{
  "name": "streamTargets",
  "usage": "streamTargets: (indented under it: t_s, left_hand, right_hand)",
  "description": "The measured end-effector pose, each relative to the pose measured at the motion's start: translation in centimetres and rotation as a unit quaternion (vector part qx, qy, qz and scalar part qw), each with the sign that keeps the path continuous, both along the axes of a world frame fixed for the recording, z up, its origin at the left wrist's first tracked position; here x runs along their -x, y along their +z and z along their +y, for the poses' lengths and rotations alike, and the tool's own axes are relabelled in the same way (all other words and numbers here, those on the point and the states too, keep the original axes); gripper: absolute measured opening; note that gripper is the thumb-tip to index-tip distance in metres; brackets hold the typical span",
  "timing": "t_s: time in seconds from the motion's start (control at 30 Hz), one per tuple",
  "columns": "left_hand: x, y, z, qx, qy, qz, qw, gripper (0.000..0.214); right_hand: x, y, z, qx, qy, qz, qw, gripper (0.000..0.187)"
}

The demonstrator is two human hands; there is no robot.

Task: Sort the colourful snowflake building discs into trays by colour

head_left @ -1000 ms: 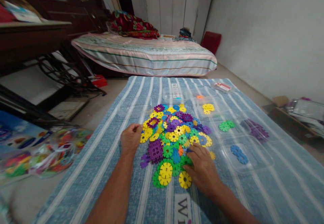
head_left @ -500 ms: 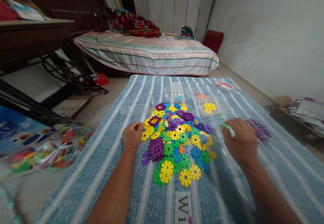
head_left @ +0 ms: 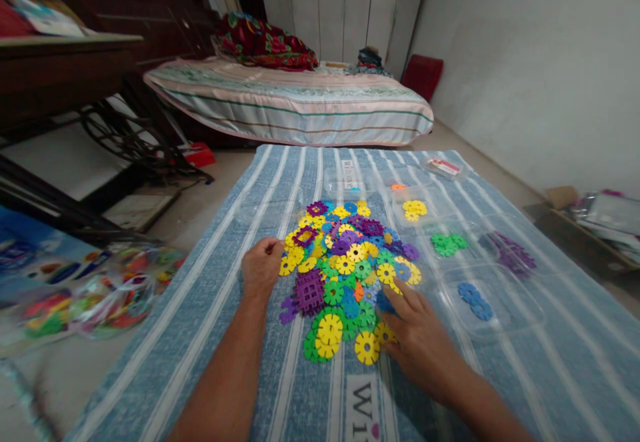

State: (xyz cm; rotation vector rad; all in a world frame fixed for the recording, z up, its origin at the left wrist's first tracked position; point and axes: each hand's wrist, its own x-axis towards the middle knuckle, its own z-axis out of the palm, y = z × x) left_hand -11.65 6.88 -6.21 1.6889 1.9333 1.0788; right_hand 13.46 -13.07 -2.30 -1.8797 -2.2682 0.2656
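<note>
A mixed pile of notched plastic discs (head_left: 345,265) in yellow, green, blue, purple and orange lies on the striped cloth. Square purple lattice pieces (head_left: 310,292) sit among them. At the pile's left edge my left hand (head_left: 263,269) rests with its fingers curled closed; what they hold, if anything, is hidden. My right hand (head_left: 420,339) reaches over the near right side, thumb and fingers apart, above blue and yellow discs. To its right, clear plastic containers hold green discs (head_left: 449,244), blue discs (head_left: 475,301) and purple pieces (head_left: 515,255).
Farther back, a clear container holds yellow discs (head_left: 415,210), with an orange piece (head_left: 399,187) behind. A small red-and-white box (head_left: 444,167) lies at the far right corner. Bags of colourful pieces (head_left: 115,295) are on the floor at left. A bed (head_left: 300,105) stands beyond the table.
My right hand has moved left from above the containers to the pile. The green piece it held is out of its fingers, and green discs show in a container. My left hand stays put.
</note>
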Motion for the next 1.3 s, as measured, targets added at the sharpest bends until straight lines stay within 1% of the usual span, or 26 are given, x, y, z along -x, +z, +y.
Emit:
streamTargets:
  t_s: [0.1,0.17,0.33,0.4,0.47,0.53,0.57,0.63,0.67,0.73,0.8,0.83,0.87,0.93,1.03,1.17,1.23,1.3]
  left_hand:
    - [0.0,0.1,-0.1,0.003,-0.002,0.000,1.000,0.028]
    - [0.1,0.2,-0.1,0.001,-0.004,0.004,1.000,0.029]
    - [0.1,0.3,-0.1,0.007,-0.006,0.003,1.000,0.029]
    - [0.1,0.3,-0.1,0.007,-0.008,0.005,1.000,0.029]
    - [0.1,0.4,-0.1,0.005,-0.011,0.008,1.000,0.028]
    - [0.1,0.4,-0.1,0.001,-0.012,0.011,1.000,0.028]
    - [0.1,0.4,-0.2,0.000,-0.012,0.012,1.000,0.027]
    - [0.1,0.6,-0.2,-0.001,-0.010,0.010,1.000,0.026]
    - [0.0,0.6,-0.2,-0.001,-0.010,0.008,1.000,0.026]
    - [0.0,0.7,-0.3,-0.001,-0.009,0.005,1.000,0.025]
    - [-0.1,0.8,-0.3,0.000,-0.008,0.004,1.000,0.025]
    - [-0.1,0.8,-0.3,0.000,-0.007,0.004,1.000,0.025]
    - [-0.1,0.8,-0.4,0.000,-0.007,0.004,1.000,0.025]
    - [-0.1,0.7,-0.4,0.000,-0.007,0.005,1.000,0.025]
    - [-0.1,0.5,-0.3,0.001,-0.006,0.004,1.000,0.026]
    - [0.0,0.2,-0.1,0.000,-0.001,0.007,1.000,0.026]
    - [0.0,0.1,-0.1,0.001,0.000,0.008,1.000,0.026]
    - [-0.1,0.1,-0.2,0.001,-0.003,0.008,1.000,0.025]
  right_hand:
    - [0.1,-0.2,0.0,0.029,-0.002,-0.001,1.000,0.031]
    - [0.1,-0.4,0.0,0.036,-0.011,0.006,0.999,0.028]
    - [-0.1,-0.6,-0.1,0.022,-0.024,0.044,0.999,0.016]
    - [-0.2,-0.4,-0.2,0.017,-0.013,0.061,0.998,0.013]
    - [-0.4,0.1,0.1,-0.003,0.004,0.079,0.997,0.013]
    - [-1.0,0.7,0.9,-0.049,0.018,0.090,0.995,0.015]
    - [-1.6,1.2,1.6,-0.086,0.023,0.089,0.992,0.016]
    - [-3.2,2.3,3.5,-0.190,0.011,0.068,0.979,0.017]
    - [-4.2,3.0,4.5,-0.250,-0.008,0.050,0.967,0.016]
    - [-6.0,4.5,6.4,-0.359,-0.076,0.013,0.930,0.014]
    - [-7.0,5.7,7.5,-0.415,-0.130,-0.006,0.901,0.015]
    - [-7.1,6.0,7.7,-0.423,-0.137,-0.007,0.896,0.015]
    - [-6.9,6.1,7.6,-0.421,-0.129,-0.002,0.898,0.014]
    - [-5.9,5.5,6.8,-0.398,-0.088,0.018,0.913,0.012]
    - [-3.9,3.5,5.1,-0.340,-0.036,0.055,0.938,0.015]
    - [-2.0,1.0,3.0,-0.246,-0.001,0.094,0.965,0.019]
    - [-1.5,0.4,2.2,-0.210,0.011,0.105,0.972,0.020]
    - [-0.9,0.0,1.4,-0.195,0.016,0.114,0.974,0.018]
